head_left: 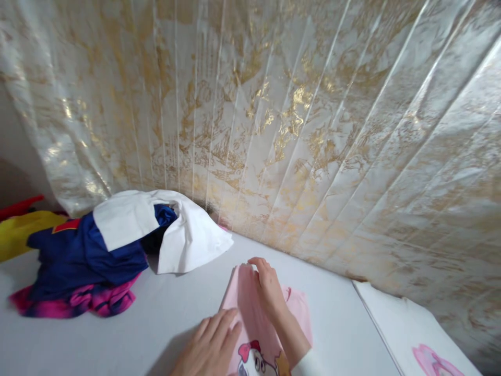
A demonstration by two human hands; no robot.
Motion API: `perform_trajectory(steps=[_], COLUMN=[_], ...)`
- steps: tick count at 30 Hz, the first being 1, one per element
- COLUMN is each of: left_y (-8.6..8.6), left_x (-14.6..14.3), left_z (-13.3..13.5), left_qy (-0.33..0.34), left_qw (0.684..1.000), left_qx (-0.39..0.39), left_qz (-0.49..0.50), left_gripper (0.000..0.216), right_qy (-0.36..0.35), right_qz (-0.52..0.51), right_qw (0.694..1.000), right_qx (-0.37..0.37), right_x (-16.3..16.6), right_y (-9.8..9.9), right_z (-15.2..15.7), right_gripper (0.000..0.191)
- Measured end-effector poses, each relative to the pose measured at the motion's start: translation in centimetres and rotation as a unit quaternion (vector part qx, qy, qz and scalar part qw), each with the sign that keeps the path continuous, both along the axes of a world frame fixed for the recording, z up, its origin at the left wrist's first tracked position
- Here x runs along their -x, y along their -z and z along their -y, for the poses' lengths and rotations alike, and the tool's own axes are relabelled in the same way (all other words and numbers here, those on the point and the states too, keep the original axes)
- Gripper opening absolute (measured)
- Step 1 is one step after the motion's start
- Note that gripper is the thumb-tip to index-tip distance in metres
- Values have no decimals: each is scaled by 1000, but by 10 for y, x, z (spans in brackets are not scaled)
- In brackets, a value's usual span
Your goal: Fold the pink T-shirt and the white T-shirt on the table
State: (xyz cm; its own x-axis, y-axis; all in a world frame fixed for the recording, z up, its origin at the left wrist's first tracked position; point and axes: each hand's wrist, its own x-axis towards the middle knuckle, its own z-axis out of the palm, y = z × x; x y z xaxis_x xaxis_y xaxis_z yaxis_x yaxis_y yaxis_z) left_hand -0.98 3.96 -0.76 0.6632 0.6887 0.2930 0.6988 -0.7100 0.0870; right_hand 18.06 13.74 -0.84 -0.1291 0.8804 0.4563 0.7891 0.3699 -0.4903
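A pink shirt (pixel 248 313) with a printed cartoon dog lies on the white surface in front of me, partly folded over at its left side. My left hand (pixel 213 339) rests flat along the shirt's left edge, fingers stretched out. At the shirt's far edge, my right hand (pixel 269 287) has its fingers bent around the pink cloth near the top corner. The right forearm covers part of the shirt, and its lower end runs out of view.
To the left lies a loose heap with a white garment (pixel 191 235), a navy blue garment (pixel 90 261), a pink and purple cloth (pixel 78 303) and a yellow cloth (pixel 23 230). A folded white garment (pixel 410 324) with a pink print sits at right. Behind rises a shiny gold-patterned wall covering (pixel 274 120).
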Motion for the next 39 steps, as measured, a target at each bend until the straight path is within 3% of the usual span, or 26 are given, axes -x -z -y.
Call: perform_trajectory(steps=[4,8,10,15,20,25,28,34,39], left_y=[10,15,15,9,2,11,16,5,9], left_x=[-37,-48,-46,-42,-51,-62,-63,-59,-52], left_z=[-21,-31,-30,-30,-51,-68,-70,-66,-28], left_qy=[-47,-57,-52,-62,-75,-84,-78,-72,-42], left_qw=[998,994,994,991,991,994,995,996,999], left_qx=[41,95,91,117,107,75,60,55,28], left_qz=[7,1,10,2,9,11,13,-7,2], left_gripper=[72,74,73,73,76,76,73,65,56], right_qy=[7,104,145,167,164,204,205,228,214], right_qz=[83,168,192,204,129,149,208,245,216], right_qw=[997,980,971,964,978,967,956,928,940], right_qx=[-4,6,11,16,-14,-22,36,163,153], right_x=[-18,-47,-57,-60,-69,-82,-80,-68,-58], right_y=[11,40,51,58,60,69,64,26,19], right_z=[37,66,75,79,76,80,83,86,107], right_gripper=[45,45,57,67,58,60,64,67,64])
